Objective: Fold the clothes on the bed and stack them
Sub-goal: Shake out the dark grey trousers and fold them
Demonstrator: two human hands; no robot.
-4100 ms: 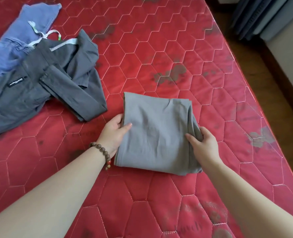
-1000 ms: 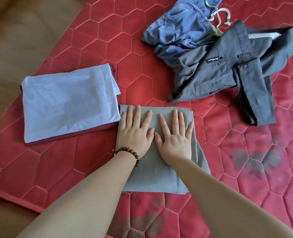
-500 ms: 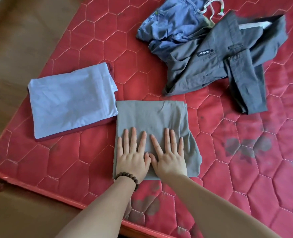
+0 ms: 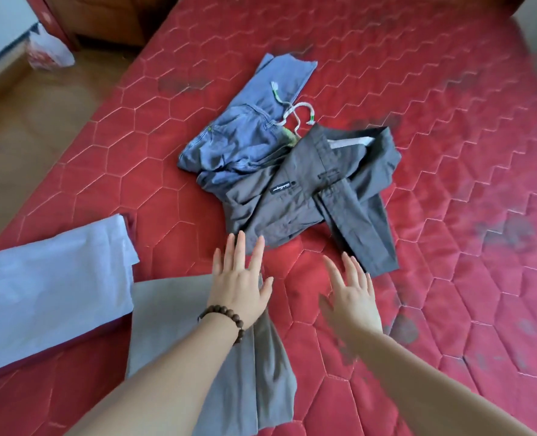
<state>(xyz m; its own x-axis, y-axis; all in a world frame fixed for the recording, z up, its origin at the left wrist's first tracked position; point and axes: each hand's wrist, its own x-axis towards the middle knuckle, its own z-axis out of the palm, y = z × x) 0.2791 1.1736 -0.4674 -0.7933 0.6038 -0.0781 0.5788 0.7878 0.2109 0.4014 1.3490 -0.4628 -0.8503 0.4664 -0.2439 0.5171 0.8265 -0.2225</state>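
Note:
On the red quilted bed a folded grey garment lies near me, partly under my left arm. To its left sits a folded pale blue garment on top of a dark red one. Further out, crumpled dark grey trousers overlap blue drawstring shorts. My left hand, with a bead bracelet on the wrist, hovers flat with fingers spread, its fingertips close to the trousers' near edge. Over bare mattress my right hand is also open and empty, just short of a trouser leg.
The bed's left edge runs diagonally, with wooden floor beyond it. A plastic bag lies on the floor at the upper left beside wooden furniture. Dark stains mark the mattress on the right.
Both hands have lifted off the folded grey garment and moved forward toward the dark grey trousers. My view has tilted up, showing more of the bed.

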